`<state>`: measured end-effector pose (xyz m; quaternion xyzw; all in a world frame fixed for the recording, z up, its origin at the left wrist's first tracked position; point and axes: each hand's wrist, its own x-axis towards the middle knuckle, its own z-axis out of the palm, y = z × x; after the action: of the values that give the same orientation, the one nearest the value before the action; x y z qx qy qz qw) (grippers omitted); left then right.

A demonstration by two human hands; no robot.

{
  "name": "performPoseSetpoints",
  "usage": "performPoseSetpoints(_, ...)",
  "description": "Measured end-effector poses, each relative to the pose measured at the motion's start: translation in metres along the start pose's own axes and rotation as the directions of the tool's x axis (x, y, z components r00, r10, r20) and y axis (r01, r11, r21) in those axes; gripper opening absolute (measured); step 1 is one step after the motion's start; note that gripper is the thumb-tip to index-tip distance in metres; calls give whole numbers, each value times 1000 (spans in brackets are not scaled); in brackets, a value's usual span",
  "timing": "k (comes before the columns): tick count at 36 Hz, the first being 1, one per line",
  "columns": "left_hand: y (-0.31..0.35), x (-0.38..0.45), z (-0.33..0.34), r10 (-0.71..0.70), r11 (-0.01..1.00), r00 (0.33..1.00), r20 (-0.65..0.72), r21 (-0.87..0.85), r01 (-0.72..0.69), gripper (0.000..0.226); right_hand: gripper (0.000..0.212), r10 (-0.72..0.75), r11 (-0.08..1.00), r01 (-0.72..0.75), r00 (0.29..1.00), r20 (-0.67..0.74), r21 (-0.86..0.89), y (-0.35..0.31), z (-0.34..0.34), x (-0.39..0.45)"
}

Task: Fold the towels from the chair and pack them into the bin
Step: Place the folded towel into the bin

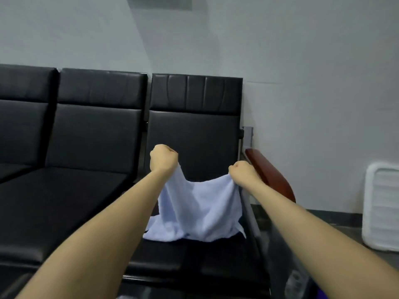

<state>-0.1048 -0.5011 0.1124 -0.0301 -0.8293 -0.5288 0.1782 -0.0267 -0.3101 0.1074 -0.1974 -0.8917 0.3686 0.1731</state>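
Observation:
A pale blue towel (198, 208) hangs between my two hands above the rightmost black chair (194, 130). My left hand (163, 157) grips its upper left corner in a fist. My right hand (243, 171) grips the upper right corner, a little lower. The towel's top edge sags between the fists, and its lower part lies crumpled on the seat cushion. The white slatted bin (381, 206) stands on the floor at the far right, against the wall.
Two more black seats (86, 137) continue the row to the left. A reddish-brown armrest (269, 173) sits just right of my right hand. A pale wall (302, 61) rises behind the chairs, and dark floor shows at the right.

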Motion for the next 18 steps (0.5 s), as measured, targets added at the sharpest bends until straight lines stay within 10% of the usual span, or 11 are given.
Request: performPoseSetpoints(18, -79, -46, 31, -246, 854, 950, 192, 506, 119, 24, 31, 121, 943, -68, 982, 145, -325, 86, 70, -22)
